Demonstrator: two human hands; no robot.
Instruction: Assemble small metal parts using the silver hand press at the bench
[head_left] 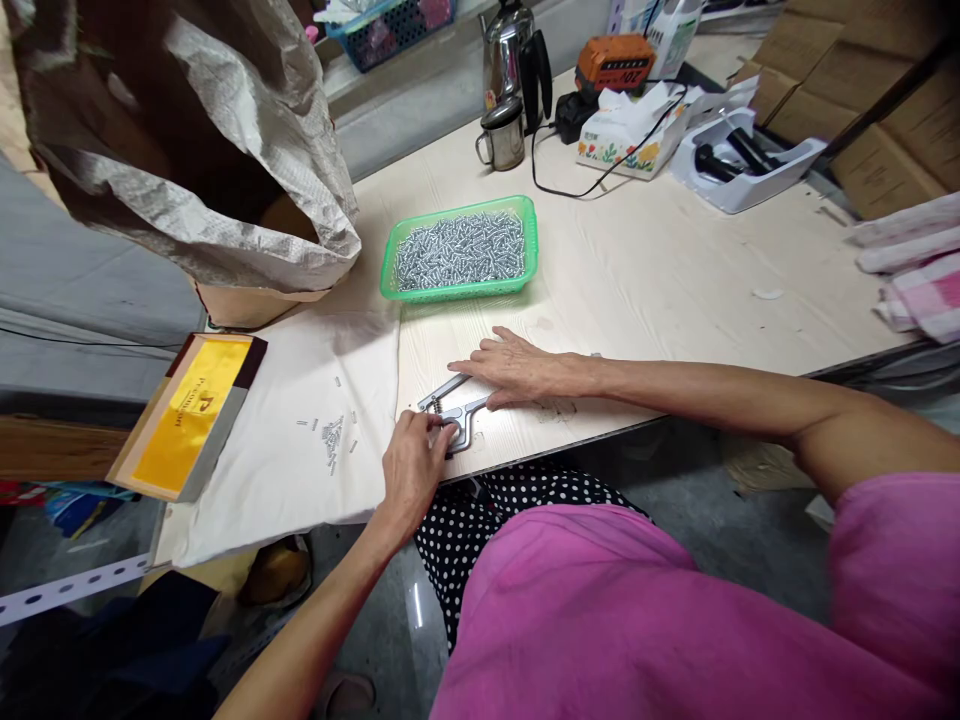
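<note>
A grey metal plier-like hand tool [466, 423] with two spread handles and a small coil spring lies at the table's front edge. My left hand [415, 462] pinches its head end between thumb and fingers; whatever sits in the jaws is hidden. My right hand [516, 367] rests palm down over the handle ends, its fingers stretched out and apart. Left of my left hand, a small pile of short metal pins [332, 440] lies on a white cloth [262, 440]. Beyond my hands stands a green plastic basket [459, 292] full of similar small metal pieces.
A large open woven sack [330, 200] stands back left, above a yellow-lined box [195, 420]. Along the back are a metal mug [504, 135], a kettle [508, 50], a cordless-tool battery [615, 62], a tissue box [626, 140] and a white tray [784, 175].
</note>
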